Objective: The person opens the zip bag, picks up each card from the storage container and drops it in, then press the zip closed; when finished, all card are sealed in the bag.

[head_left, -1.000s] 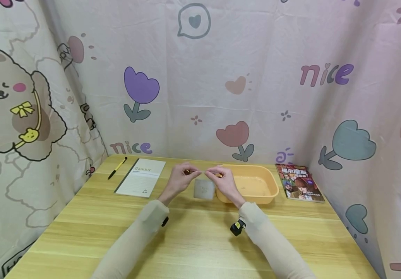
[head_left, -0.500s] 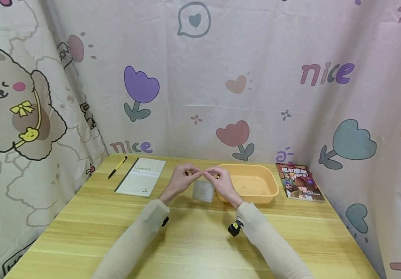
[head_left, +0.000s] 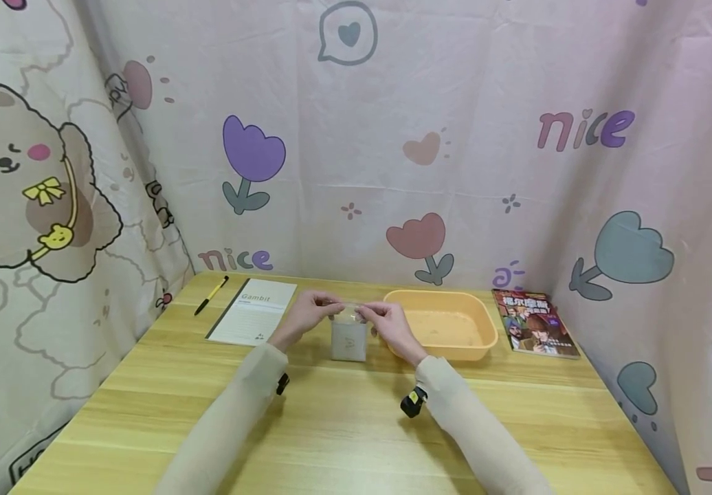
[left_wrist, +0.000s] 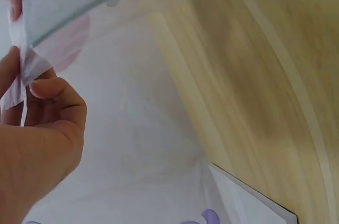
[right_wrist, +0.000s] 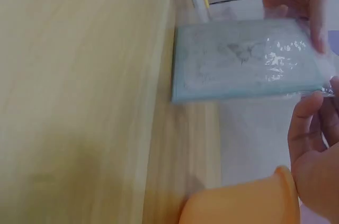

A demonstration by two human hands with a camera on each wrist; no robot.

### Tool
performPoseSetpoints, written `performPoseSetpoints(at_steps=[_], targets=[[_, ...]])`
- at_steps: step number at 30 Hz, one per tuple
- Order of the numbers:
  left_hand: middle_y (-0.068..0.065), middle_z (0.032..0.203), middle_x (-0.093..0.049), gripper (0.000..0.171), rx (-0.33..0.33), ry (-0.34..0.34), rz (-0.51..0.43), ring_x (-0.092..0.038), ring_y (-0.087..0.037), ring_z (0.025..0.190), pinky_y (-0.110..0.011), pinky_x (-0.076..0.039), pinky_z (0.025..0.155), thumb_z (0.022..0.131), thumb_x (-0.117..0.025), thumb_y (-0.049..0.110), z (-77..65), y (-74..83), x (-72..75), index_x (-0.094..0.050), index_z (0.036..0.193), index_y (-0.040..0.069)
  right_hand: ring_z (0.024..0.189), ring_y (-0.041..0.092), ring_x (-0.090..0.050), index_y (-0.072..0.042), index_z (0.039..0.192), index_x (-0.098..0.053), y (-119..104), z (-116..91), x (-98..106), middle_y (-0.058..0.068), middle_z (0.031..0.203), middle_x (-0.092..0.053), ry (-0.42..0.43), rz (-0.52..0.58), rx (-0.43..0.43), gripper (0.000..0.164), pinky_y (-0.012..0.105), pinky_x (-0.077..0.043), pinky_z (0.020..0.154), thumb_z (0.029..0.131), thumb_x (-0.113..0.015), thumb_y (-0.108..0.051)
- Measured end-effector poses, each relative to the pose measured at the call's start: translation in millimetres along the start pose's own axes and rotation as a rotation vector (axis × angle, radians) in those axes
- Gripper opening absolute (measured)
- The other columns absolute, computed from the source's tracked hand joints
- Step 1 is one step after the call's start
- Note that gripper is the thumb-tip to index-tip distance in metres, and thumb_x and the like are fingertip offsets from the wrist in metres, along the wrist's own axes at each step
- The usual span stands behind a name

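A flat, pale grey-green rectangular pack (head_left: 349, 343) in a clear plastic bag hangs between my two hands in the head view. My left hand (head_left: 303, 317) pinches the top left of the clear bag. At the top right, my right hand (head_left: 393, 327) pinches the same plastic between thumb and fingers. The right wrist view shows the pack (right_wrist: 222, 62) from its broad face, with faint dark markings and shiny wrinkled film near the fingers. In the left wrist view the fingers of my left hand (left_wrist: 45, 139) grip the crumpled film edge.
A yellow-orange plastic basin (head_left: 442, 350) stands just right of the pack, partly behind my right hand. Left lie a notebook (head_left: 251, 313) marked "Gambit" and a black-and-yellow pen (head_left: 211, 295). A comic-style magazine (head_left: 537, 323) lies at the far right. A printed curtain (head_left: 343, 137) hangs behind the table.
Both hands and the pack have shifted a little left. The fingertips, close together before, have moved apart, and the clear film at the top now shows between them.
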State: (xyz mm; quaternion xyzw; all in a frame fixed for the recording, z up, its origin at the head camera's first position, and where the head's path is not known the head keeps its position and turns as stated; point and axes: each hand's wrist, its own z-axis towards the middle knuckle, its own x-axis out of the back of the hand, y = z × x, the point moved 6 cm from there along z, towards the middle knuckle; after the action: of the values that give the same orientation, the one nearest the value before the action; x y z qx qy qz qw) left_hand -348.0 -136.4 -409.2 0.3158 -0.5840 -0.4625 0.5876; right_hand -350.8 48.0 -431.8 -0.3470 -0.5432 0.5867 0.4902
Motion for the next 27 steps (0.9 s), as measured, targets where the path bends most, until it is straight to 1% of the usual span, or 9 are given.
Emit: performPoseSetpoints(at_steps=[2,5,7,9,12,16,19,23,27], targets=[[-0.002,0.085,-0.070,0.017,0.022,0.009,0.001,-0.062,-0.026,0.083,-0.031,-0.051,0.072,0.089,-0.073,0.026,6.0,-4.1,4.2,-0.077,0.096,0.011,0.073,0.012,-0.060,-0.002,0.110,-0.073,4,7,-1,0.006,0.091,-0.073,0.023,-0.024,-0.011,0.025,0.031,-0.053,0.058,0.097,-0.062,-0.019],[-0.001,0.083,-0.070,0.020,0.041,0.017,-0.016,-0.062,-0.027,0.083,-0.024,-0.047,0.063,0.088,-0.074,0.028,15.0,-10.8,8.9,-0.077,0.096,0.011,0.083,0.011,-0.065,-0.004,0.115,-0.072,5,14,-3,0.009,0.100,-0.074,0.040,-0.049,-0.038,0.026,0.039,-0.060,0.068,0.097,-0.061,-0.020],[-0.003,0.084,-0.070,0.021,0.048,0.012,-0.031,-0.062,-0.025,0.082,-0.023,-0.045,0.059,0.088,-0.073,0.028,20.3,-16.4,11.0,-0.077,0.098,0.010,0.089,0.014,-0.066,-0.002,0.118,-0.070,5,17,-5,0.013,0.106,-0.073,0.040,-0.049,-0.062,0.027,0.044,-0.061,0.075,0.098,-0.060,-0.019],[-0.006,0.088,-0.071,0.022,0.057,0.004,-0.038,-0.062,-0.022,0.081,-0.025,-0.047,0.058,0.089,-0.072,0.028,24.2,-21.7,12.4,-0.077,0.101,0.010,0.092,0.017,-0.067,0.000,0.119,-0.068,6,19,-7,0.017,0.110,-0.071,0.035,-0.051,-0.076,0.028,0.046,-0.061,0.080,0.099,-0.058,-0.016],[-0.011,0.092,-0.071,0.023,0.069,-0.004,-0.033,-0.061,-0.022,0.081,-0.026,-0.047,0.059,0.090,-0.072,0.027,28.6,-29.5,14.9,-0.076,0.102,0.009,0.093,0.019,-0.067,0.002,0.120,-0.067,6,21,-11,0.020,0.113,-0.069,0.018,-0.069,-0.108,0.027,0.044,-0.060,0.083,0.100,-0.055,-0.013],[-0.007,0.090,-0.071,0.022,0.084,0.006,-0.017,-0.061,-0.024,0.084,-0.023,-0.046,0.059,0.089,-0.072,0.026,32.3,-37.7,18.8,-0.076,0.103,0.010,0.093,0.022,-0.067,0.002,0.118,-0.068,7,24,-18,0.018,0.112,-0.069,0.006,-0.092,-0.130,0.027,0.041,-0.061,0.083,0.101,-0.051,-0.010],[-0.007,0.090,-0.072,0.023,0.080,0.022,0.004,-0.064,-0.024,0.083,-0.024,-0.049,0.061,0.089,-0.072,0.023,33.8,-41.6,21.6,-0.075,0.105,0.007,0.094,0.022,-0.066,0.005,0.121,-0.065,11,28,-24,0.021,0.114,-0.067,0.003,-0.068,-0.127,0.028,0.038,-0.061,0.083,0.102,-0.049,-0.009],[-0.011,0.097,-0.074,0.024,0.073,0.020,0.034,-0.067,-0.021,0.081,-0.027,-0.055,0.064,0.090,-0.071,0.019,36.2,-46.3,22.2,-0.073,0.108,0.003,0.094,0.021,-0.062,0.008,0.123,-0.062,21,33,-30,0.025,0.115,-0.063,0.026,-0.019,-0.129,0.029,0.036,-0.061,0.081,0.102,-0.048,-0.006],[-0.012,0.100,-0.074,0.020,0.091,0.020,0.038,-0.066,-0.016,0.080,-0.027,-0.057,0.066,0.090,-0.071,0.014,39.4,-53.3,20.0,-0.074,0.106,0.003,0.093,0.023,-0.062,0.007,0.120,-0.064,29,35,-33,0.025,0.113,-0.064,0.080,-0.007,-0.133,0.027,0.038,-0.061,0.081,0.100,-0.050,-0.004]])
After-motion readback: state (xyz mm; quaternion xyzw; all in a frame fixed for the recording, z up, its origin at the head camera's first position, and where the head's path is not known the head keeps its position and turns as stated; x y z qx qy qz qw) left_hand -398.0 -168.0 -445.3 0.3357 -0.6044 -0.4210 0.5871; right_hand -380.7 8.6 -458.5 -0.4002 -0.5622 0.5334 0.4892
